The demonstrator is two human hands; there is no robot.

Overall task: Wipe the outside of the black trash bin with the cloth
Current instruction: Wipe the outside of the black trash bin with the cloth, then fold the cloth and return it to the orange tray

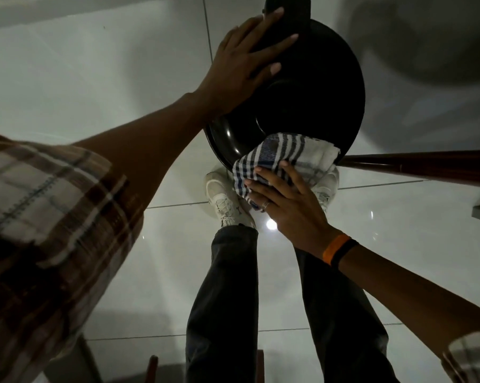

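Note:
The black trash bin (324, 87) stands on the white tiled floor, seen from straight above, with a round glossy lid and a black pedal part at its far edge. My left hand (244, 64) lies flat on the lid's far left side, fingers spread toward the pedal part. My right hand (291, 205) presses a white cloth with blue stripes (283, 156) against the bin's near rim, fingers curled over the cloth. The bin's side below the cloth is hidden.
My two legs in dark trousers and white shoes (227, 200) stand right below the bin. A dark brown wooden bar (426, 164) runs in from the right next to the bin. Glossy white tiles (95, 87) surround it. Brown furniture pieces show at the bottom edge.

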